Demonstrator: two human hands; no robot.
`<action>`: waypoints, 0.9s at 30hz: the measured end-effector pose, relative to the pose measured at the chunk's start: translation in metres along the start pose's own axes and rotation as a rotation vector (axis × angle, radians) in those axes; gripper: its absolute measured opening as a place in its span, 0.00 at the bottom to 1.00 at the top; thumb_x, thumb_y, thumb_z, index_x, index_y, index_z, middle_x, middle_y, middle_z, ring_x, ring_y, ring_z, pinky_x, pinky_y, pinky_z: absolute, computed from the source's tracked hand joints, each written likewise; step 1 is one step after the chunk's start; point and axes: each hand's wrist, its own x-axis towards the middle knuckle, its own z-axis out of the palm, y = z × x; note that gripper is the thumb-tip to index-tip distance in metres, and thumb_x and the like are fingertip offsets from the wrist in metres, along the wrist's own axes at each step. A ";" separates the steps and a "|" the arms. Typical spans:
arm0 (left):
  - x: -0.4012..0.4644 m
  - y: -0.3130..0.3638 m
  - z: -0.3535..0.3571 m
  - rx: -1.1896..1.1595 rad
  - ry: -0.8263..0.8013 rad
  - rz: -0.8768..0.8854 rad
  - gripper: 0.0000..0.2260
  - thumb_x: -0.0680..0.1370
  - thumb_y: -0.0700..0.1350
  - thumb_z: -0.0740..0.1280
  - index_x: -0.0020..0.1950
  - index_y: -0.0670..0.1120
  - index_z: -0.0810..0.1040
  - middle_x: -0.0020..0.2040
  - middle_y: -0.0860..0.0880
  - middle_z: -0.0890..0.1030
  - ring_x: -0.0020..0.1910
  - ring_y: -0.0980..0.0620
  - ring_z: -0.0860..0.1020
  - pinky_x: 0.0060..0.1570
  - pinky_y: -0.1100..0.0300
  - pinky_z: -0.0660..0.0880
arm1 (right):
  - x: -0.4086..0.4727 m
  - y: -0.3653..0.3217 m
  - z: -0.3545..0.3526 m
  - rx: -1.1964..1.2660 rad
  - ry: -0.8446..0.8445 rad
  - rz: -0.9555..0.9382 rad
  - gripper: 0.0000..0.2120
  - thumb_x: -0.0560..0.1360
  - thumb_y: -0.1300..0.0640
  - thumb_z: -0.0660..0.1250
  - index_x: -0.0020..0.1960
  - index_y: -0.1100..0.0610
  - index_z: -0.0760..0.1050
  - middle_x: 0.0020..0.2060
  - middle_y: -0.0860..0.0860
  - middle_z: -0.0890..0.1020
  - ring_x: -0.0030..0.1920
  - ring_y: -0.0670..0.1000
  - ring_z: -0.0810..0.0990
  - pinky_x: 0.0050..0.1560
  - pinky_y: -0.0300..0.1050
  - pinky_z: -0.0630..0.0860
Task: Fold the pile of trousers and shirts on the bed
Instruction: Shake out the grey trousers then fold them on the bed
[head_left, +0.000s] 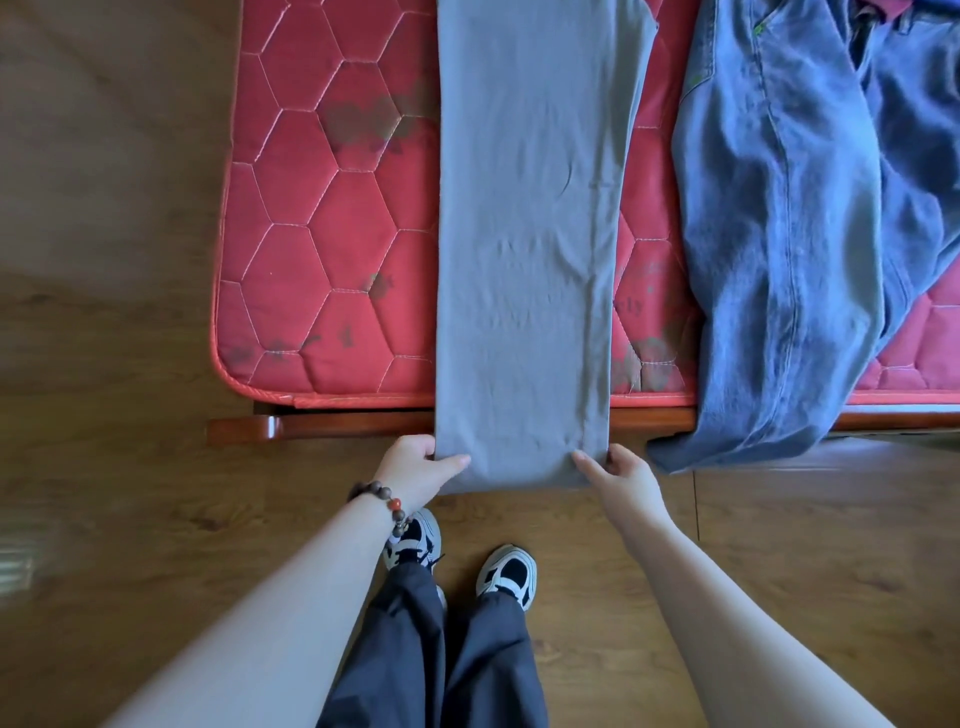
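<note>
2 hands (421, 465) (621, 475) pinching grey trousers (530, 234) hem, red mattress (332, 208), blue jeans (789, 234) beside

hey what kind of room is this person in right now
Most likely a bedroom at home. A bare red quilted mattress sits on a wooden bed frame over a wood-look floor, with grey trousers and blue jeans laid out on it.

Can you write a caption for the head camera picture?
Both hands, left and right, pinch the grey trousers' hem.
</note>
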 end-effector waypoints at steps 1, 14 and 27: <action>-0.005 -0.002 0.003 0.020 0.024 -0.013 0.07 0.75 0.48 0.72 0.48 0.46 0.82 0.42 0.53 0.84 0.42 0.56 0.82 0.39 0.61 0.79 | -0.003 0.004 -0.001 -0.036 -0.015 0.020 0.16 0.74 0.50 0.70 0.48 0.64 0.75 0.42 0.60 0.82 0.38 0.50 0.75 0.37 0.45 0.69; -0.079 0.035 -0.036 -0.239 -0.204 0.054 0.28 0.80 0.30 0.52 0.61 0.59 0.78 0.41 0.58 0.79 0.32 0.60 0.77 0.29 0.67 0.73 | -0.056 -0.010 -0.078 0.270 -0.511 -0.033 0.26 0.77 0.75 0.55 0.63 0.51 0.77 0.55 0.48 0.84 0.54 0.51 0.83 0.43 0.46 0.81; 0.054 0.222 -0.144 -0.261 0.133 0.551 0.10 0.79 0.36 0.64 0.46 0.49 0.81 0.40 0.53 0.82 0.37 0.59 0.77 0.39 0.65 0.74 | 0.063 -0.262 -0.123 0.269 -0.015 -0.517 0.06 0.67 0.59 0.67 0.36 0.50 0.80 0.28 0.44 0.78 0.31 0.42 0.74 0.30 0.34 0.71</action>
